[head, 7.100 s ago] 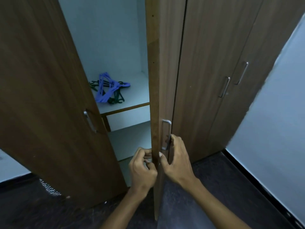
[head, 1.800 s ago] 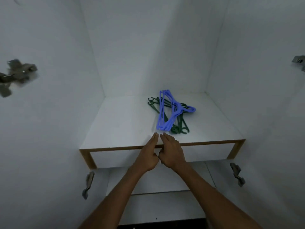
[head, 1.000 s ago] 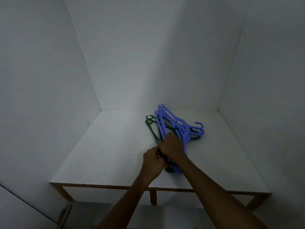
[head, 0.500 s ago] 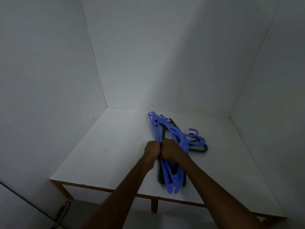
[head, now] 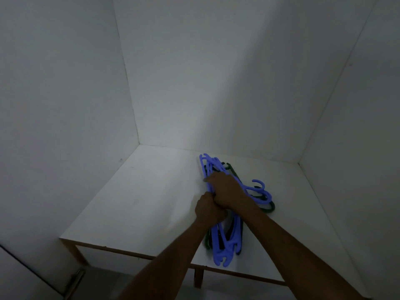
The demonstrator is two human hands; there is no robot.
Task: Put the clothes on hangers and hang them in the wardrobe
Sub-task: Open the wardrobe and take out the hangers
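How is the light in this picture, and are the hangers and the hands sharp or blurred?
Head view: dim, bluish light inside the wardrobe; the blue hangers and green hangers stay readable, fairly sharp; both the left hand and right hand look dark, fingers hard to separate; wide-angle lens bends the walls.

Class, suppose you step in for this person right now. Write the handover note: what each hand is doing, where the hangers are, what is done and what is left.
Left hand: curled round the middle of the hanger bundle.
Right hand: laid over the bundle just beyond the left hand, fingers reaching across it.
Blue hangers lie on top of the green hangers in one bunch on the white shelf inside the wardrobe, hooks pointing right.
Done: wardrobe open, hangers gathered.
Left: take the hangers out, put clothes on them, hang them up. No clothes or rail are in view.
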